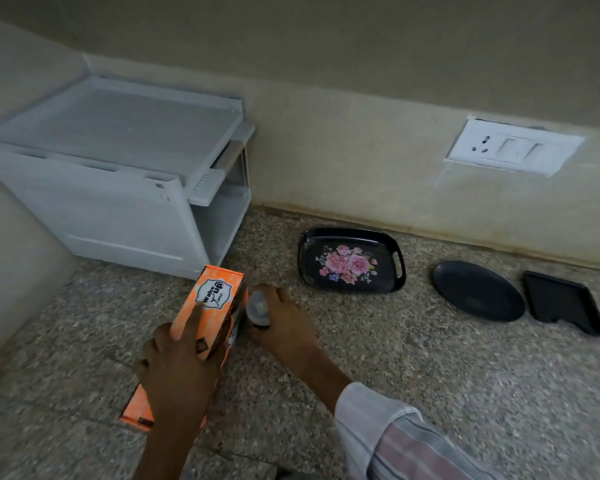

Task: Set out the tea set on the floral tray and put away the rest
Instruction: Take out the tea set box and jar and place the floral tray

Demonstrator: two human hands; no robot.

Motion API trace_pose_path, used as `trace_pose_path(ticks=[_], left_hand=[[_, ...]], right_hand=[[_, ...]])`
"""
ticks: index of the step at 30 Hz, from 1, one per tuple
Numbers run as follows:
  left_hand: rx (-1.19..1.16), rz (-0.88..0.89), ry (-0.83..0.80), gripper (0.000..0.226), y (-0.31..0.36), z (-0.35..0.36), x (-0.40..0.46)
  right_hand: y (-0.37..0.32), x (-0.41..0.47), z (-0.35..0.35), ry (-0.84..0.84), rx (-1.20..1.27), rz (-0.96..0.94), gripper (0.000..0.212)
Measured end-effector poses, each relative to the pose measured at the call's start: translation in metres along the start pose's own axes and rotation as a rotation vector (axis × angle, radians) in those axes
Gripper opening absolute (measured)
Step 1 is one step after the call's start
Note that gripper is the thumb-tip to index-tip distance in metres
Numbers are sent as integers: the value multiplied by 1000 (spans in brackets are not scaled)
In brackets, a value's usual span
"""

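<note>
Head view: box and small jar held beside the floral tray

Head view shows your left hand (pixel 177 372) wrapped around an orange box (pixel 208 317) printed "Wake up", fingers clenched on its side with the forefinger laid flat across its front. The box stands tilted on the speckled bench (pixel 430 393), its top leaning away from you. Your right hand (pixel 281 317) is clenched over a small jar (pixel 258 308) with a pale lid, held right against the box's right side; the fingers cover most of the jar, so what it contains cannot be told.

The floral tray (pixel 352 259), black with pink roses, lies flat on the bench beyond and to the right of your right grip, near but not touching it, and nothing sits on it. Further right, well apart from both hands, lie a round black plate (pixel 478 291) and a square black tray (pixel 565 303), side by side. A white plastic cabinet (pixel 118 178) stands in the corner just behind the box. A wall socket (pixel 513 147) is set above the plate.
</note>
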State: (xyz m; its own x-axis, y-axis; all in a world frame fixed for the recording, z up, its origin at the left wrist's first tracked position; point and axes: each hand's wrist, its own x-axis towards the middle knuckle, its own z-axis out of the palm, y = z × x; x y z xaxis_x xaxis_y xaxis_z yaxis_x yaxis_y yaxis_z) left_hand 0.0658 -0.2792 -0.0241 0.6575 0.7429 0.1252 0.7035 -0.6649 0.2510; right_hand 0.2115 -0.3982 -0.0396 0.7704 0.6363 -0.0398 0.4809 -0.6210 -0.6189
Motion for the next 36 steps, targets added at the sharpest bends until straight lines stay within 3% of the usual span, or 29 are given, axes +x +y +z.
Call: trace_pose_path(ticks=[6,8,12,15,19,22,25,36], left_hand=[[0,-29,-40,84,7,-1,-3],[-44,-20,12,80,19,-12,-4],[-287,188,181,61,67,-28,10],[-441,291,89,50,122,-8,26],[-566,292,-124,52,185,59,59],[-644,165,-237,58,216,98,82],[-654,33,-232,64,229,122,93],[-713,-13,-133,43,222,163,95]], right_hand=[[10,-11,-2,-8,113,-9,84],[14,-18,-7,-19,193,8,92],[38,-28,-38,62,216,39,108],[84,-34,-72,177,256,102,86],[150,-23,-108,414,270,384,47],[192,-8,-122,487,252,559,44],[216,9,-126,511,333,660,50],[233,19,-120,563,409,622,35]])
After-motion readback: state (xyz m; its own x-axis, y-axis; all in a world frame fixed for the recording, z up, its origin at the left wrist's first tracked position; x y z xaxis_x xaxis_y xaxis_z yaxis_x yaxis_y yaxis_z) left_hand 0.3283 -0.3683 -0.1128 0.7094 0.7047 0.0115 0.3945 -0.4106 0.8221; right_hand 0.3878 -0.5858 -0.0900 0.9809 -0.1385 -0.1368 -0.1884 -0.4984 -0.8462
